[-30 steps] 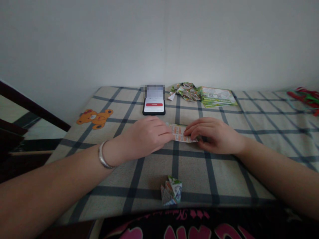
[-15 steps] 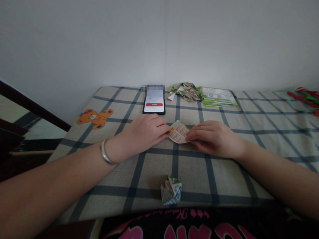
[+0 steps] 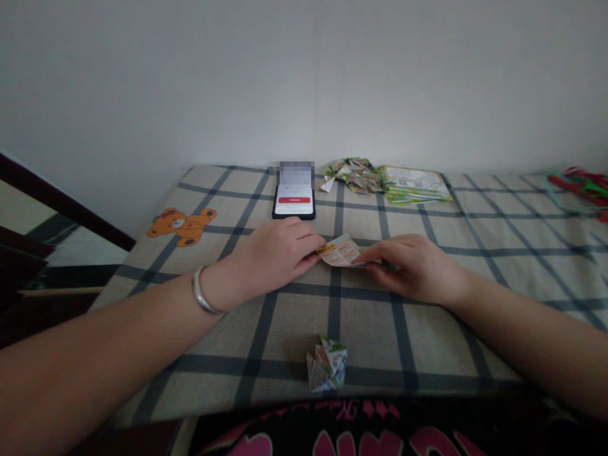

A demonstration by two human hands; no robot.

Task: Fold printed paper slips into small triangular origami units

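A small piece of printed paper (image 3: 341,252), with orange and yellow print, is held between my two hands above the checked tablecloth. My left hand (image 3: 287,253), below a silver bangle, pinches its left corner. At the right edge, the fingers of my right hand (image 3: 411,266) are closed on the same paper, with the index finger lying along it. The sheet looks bent or tilted, its far edge raised. Nearer to me lies a folded paper piece (image 3: 327,364) made of printed sheets.
A phone (image 3: 294,197) with a lit screen lies beyond my left hand. Several folded paper pieces (image 3: 356,174) and a stack of printed leaflets (image 3: 418,185) lie by the wall. A bear picture (image 3: 183,225) is at left, red and green items (image 3: 582,187) at far right.
The paper has tilted and now shows a flatter, narrower face. My right hand's fingers have shifted slightly on its edge. My left hand has barely moved.
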